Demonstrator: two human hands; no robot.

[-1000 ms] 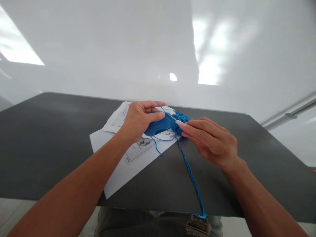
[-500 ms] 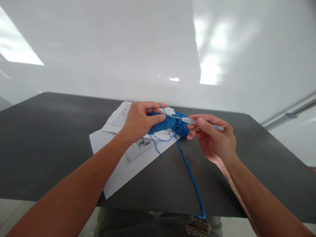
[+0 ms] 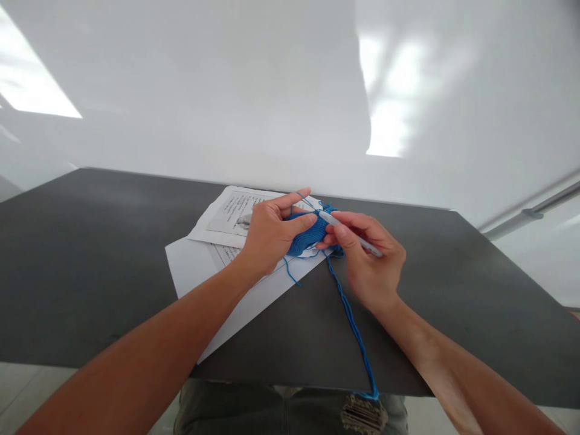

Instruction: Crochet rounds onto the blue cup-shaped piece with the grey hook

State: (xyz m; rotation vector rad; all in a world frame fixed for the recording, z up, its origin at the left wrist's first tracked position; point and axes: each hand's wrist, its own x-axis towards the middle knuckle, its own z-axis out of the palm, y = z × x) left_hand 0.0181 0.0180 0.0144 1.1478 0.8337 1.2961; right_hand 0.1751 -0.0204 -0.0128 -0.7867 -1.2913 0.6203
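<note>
My left hand (image 3: 272,232) pinches a blue crocheted piece (image 3: 306,232) between thumb and fingers, with a strand of blue yarn running over its raised index finger. A crochet hook with a pale grey handle (image 3: 369,246) is gripped in my right hand (image 3: 374,260), its front end at the upper edge of the crocheted piece. The hook's tip is too small to make out there. Behind my fingers lies a loose tangle of blue yarn (image 3: 330,207), mostly hidden. A short blue tail (image 3: 290,272) hangs below the piece.
Printed paper sheets (image 3: 231,211) lie under my hands on the dark table (image 3: 113,260). Twisted blue yarn (image 3: 351,317) runs to the table's front edge, ending at a brown card-like winder (image 3: 364,414) over my lap. A white glossy wall (image 3: 226,90) stands behind.
Both hands have come closer together: the left moved right with the crocheted piece, the right moved left. The hook has tilted, its front end now right at the piece. The yarn tangle is more covered.
</note>
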